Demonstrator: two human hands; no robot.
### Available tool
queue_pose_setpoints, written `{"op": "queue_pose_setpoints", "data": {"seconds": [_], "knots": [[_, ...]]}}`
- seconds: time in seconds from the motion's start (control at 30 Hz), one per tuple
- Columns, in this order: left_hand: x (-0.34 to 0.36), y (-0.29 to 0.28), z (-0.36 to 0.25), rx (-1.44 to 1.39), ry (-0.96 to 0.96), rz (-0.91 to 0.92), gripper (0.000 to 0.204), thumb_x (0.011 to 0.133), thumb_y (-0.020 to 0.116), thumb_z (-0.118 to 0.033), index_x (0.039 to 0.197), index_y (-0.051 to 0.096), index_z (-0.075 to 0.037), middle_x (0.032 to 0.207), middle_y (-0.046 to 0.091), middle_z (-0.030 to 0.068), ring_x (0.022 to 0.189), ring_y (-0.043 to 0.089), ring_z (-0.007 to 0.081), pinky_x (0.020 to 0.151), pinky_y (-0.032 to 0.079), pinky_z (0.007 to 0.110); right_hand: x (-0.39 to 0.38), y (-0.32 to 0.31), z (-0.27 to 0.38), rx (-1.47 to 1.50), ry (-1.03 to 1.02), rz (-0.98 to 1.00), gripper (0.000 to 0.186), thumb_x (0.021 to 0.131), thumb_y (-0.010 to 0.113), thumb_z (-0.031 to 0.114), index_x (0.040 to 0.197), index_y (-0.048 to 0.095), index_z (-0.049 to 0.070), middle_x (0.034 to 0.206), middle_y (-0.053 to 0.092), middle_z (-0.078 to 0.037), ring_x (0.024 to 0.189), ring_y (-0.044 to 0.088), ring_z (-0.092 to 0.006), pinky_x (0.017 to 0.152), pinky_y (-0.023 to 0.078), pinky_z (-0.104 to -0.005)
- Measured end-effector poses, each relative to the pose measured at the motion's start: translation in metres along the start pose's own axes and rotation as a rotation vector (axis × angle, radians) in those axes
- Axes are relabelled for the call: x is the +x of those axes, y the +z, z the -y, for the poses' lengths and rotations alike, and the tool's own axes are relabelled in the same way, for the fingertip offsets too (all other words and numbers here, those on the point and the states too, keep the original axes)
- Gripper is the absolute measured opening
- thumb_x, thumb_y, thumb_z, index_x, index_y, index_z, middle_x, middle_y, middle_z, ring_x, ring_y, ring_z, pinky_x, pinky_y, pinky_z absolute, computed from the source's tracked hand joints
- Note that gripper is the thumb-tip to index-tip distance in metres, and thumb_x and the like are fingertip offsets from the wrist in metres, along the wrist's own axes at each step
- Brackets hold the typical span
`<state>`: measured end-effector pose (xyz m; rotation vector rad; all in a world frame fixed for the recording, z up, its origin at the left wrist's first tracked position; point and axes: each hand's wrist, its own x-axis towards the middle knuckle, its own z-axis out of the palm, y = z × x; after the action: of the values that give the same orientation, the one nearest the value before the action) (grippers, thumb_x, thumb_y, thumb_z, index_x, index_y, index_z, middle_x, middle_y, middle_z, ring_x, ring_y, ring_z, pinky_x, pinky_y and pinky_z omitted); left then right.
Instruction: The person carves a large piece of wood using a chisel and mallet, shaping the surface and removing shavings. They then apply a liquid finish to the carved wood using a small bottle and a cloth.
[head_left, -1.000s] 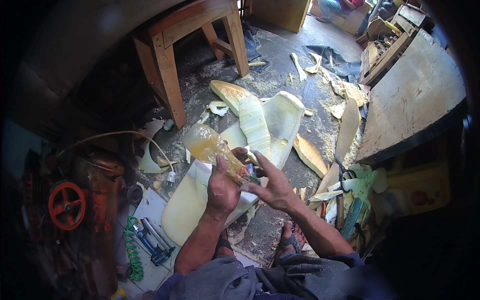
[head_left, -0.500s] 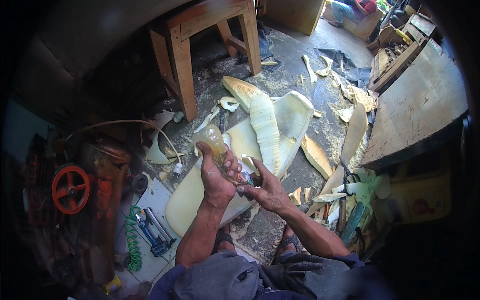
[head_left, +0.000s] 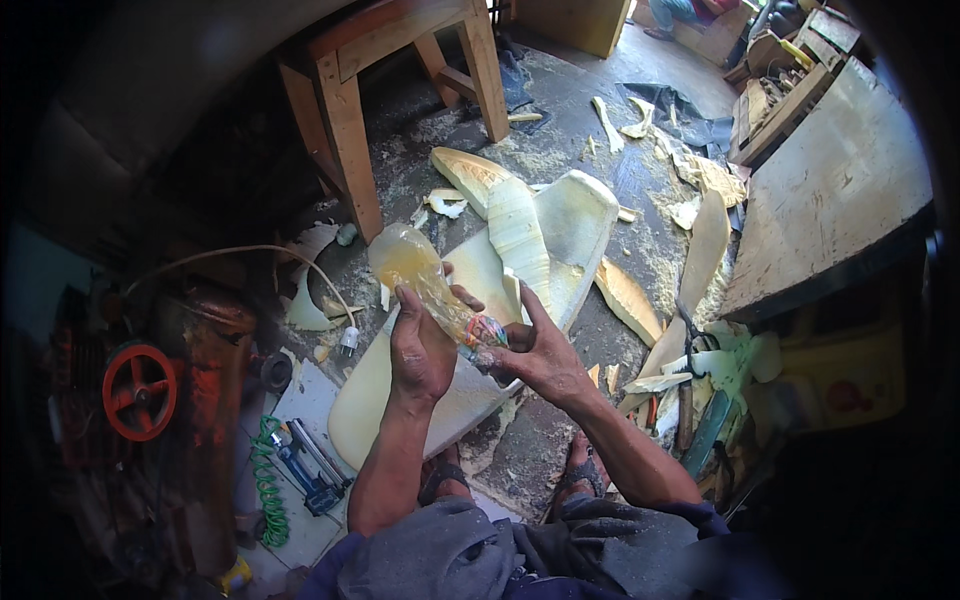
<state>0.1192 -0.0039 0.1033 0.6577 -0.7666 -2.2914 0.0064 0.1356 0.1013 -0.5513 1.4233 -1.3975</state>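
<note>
A crumpled translucent plastic bottle [head_left: 410, 265] with yellowish contents tilts down to a colourful wrapped lower end. My left hand [head_left: 420, 355] is closed on its body, thumb along the near side. My right hand [head_left: 540, 360] grips the colourful end with thumb and fingers. A small pale strip shows by my right index finger; whether I hold it, I cannot tell. Beneath both hands lies a large cream foam pad [head_left: 365, 405], with a ridged foam offcut [head_left: 515, 225] on its upper part.
Wooden stool [head_left: 355, 160] at top; orange-wheeled machine [head_left: 140, 390], white plug [head_left: 348, 340] and blue tool [head_left: 310, 475] at left. A leaning board [head_left: 820, 190] and scraps [head_left: 710, 175] are at right. Foam shavings litter the floor; another person [head_left: 675, 20] is at top right.
The bottle dipped behind my left thumb half a second ago and has now tipped back up and left, showing more of its body. My right hand stays on the colourful end.
</note>
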Motion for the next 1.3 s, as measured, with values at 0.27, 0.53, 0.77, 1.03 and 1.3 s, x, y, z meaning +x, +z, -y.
{"op": "queue_pose_setpoints", "data": {"seconds": [0.27,0.53,0.77,1.03,1.3], "knots": [[0.019,-0.021,-0.044,-0.164,0.130,0.034,0.075,0.100,0.033,-0.078,0.125,0.052,-0.010,0.085,0.059,0.0090,0.076,0.061,0.0237,0.077,0.054,0.044,-0.008,0.018,-0.026,0.062,-0.054,-0.194,0.073,0.100,0.070,0.036,0.158,0.039,0.004,0.129,0.065,-0.014,0.115,0.062,-0.0213,0.096,0.052,-0.0367],[0.024,-0.026,-0.056,-0.187,0.198,-0.202,0.059,0.107,0.037,-0.065,0.097,0.053,-0.010,0.062,0.034,-0.0029,0.050,0.034,0.0104,0.054,0.037,0.029,-0.020,0.058,-0.045,0.352,0.176,-0.035,0.047,0.103,0.066,0.022,0.145,0.058,0.002,0.106,0.072,-0.007,0.094,0.066,-0.0138,0.082,0.055,-0.0295],[0.024,-0.033,-0.058,-0.113,0.241,-0.174,0.057,0.106,0.042,-0.065,0.091,0.051,-0.011,0.055,0.026,-0.0046,0.041,0.024,0.0088,0.044,0.028,0.027,-0.018,0.066,-0.041,0.350,0.202,-0.025,0.046,0.104,0.064,0.021,0.146,0.057,0.003,0.104,0.073,-0.009,0.092,0.067,-0.0140,0.081,0.055,-0.0289],[0.018,-0.023,-0.058,-0.070,0.215,-0.233,0.059,0.106,0.041,-0.065,0.091,0.052,-0.009,0.055,0.026,-0.0047,0.041,0.024,0.0085,0.043,0.027,0.027,-0.015,0.064,-0.040,0.538,0.240,0.021,0.048,0.104,0.064,0.022,0.148,0.056,0.003,0.103,0.070,-0.005,0.092,0.063,-0.0122,0.080,0.053,-0.0277],[0.022,-0.040,-0.017,0.083,0.119,-0.244,0.064,0.104,0.039,-0.069,0.098,0.050,-0.006,0.056,0.033,-0.0029,0.042,0.033,0.0094,0.042,0.030,0.027,-0.014,0.034,-0.020,0.936,0.097,0.441,0.039,0.104,0.063,0.019,0.137,0.060,0.000,0.097,0.066,-0.004,0.085,0.059,-0.0126,0.078,0.051,-0.0335]]}}
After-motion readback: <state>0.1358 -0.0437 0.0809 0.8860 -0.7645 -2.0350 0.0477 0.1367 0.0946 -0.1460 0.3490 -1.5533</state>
